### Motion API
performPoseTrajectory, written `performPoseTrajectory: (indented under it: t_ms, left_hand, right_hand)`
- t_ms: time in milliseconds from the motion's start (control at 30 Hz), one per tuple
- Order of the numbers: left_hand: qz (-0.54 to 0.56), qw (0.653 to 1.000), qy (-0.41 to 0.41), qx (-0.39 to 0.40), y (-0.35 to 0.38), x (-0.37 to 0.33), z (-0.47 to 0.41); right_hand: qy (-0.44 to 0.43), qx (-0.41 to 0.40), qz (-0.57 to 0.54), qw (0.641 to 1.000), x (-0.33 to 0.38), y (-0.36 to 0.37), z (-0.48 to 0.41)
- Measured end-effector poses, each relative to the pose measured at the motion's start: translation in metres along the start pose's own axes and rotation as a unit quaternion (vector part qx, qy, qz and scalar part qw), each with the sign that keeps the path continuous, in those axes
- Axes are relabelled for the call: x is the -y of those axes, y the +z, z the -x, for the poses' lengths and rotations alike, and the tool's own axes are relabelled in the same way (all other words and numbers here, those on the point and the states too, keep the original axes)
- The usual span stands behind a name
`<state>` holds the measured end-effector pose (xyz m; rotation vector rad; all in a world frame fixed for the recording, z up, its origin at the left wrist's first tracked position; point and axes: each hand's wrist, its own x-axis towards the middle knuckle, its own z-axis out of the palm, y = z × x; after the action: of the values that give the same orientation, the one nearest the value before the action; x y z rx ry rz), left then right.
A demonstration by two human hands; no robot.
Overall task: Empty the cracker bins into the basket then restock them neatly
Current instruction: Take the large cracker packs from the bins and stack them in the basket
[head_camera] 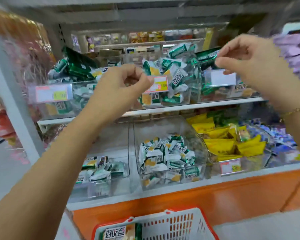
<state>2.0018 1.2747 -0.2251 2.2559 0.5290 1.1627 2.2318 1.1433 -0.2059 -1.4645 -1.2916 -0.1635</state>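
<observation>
Clear plastic bins [195, 94] behind raised left hand [123, 85], curled, and right hand [248, 61], looser.

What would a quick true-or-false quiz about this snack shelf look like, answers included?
1. The basket already holds a cracker pack. True.
2. The lower middle bin is empty. False: the lower middle bin holds a heap of green-and-white packets.
3. Right of that bin lie yellow packets. True.
4. The right wrist is bare. False: a gold bracelet circles it.
5. Both hands are down in the basket. False: the left hand and right hand are raised in front of the upper bins.
</observation>
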Motion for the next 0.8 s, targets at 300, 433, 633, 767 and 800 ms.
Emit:
performPoseTrajectory:
  t_ms: [300,433,633,767,800]
  left_hand:
    - [-0.233,0.963,0.122,0.064,0.052,0.008,-0.116]
    - [-0.31,0.931,0.167,0.101,0.069,0.006,-0.147]
    - [-0.336,0.911,0.212,0.114,0.083,0.007,-0.17]
    - [-0.335,0.908,0.211,0.135,0.089,0.005,-0.178]
    - [-0.329,0.911,0.2,0.145,0.09,0.004,-0.18]
  right_hand:
    - [0.113,0.067,0.324,0.937,-0.082,-0.04,-0.143]
    - [0.068,0.18,0.431,0.881,-0.109,-0.022,-0.182]
    - [0.07,0.234,0.481,0.842,-0.136,0.003,-0.213]
    - [0.028,0.214,0.531,0.819,-0.14,0.007,-0.222]
    - [0.018,0.198,0.539,0.818,-0.137,0.005,-0.222]
